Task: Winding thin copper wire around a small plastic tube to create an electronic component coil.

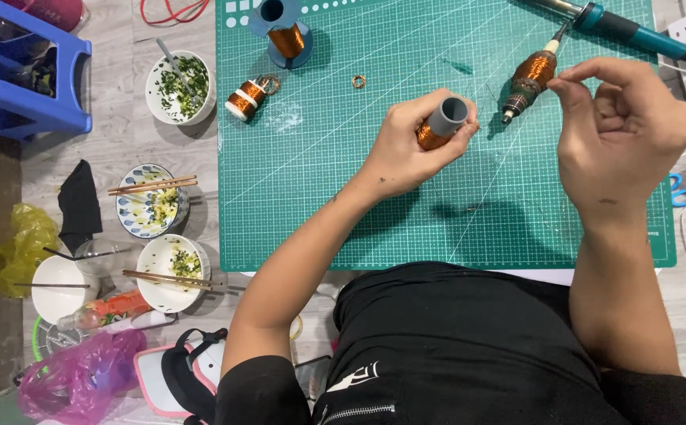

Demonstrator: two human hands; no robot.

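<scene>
My left hand (407, 148) grips a grey plastic tube (447, 116) wound with copper wire (429, 138), held over the green cutting mat (319, 181). My right hand (622, 130) is raised to the right of it, thumb and forefinger pinched together near the tube; a thin wire between them is too fine to make out. Just beyond my fingertips a copper-wound armature on a shaft (528, 79) lies on the mat.
A blue-handled soldering iron (626, 27) lies at the mat's far right. A blue spool of copper wire (284, 31), a small white spool (245, 98) and a copper ring (359, 81) sit at the far left. Bowls with chopsticks (154, 211) and a blue stool (24, 75) stand left.
</scene>
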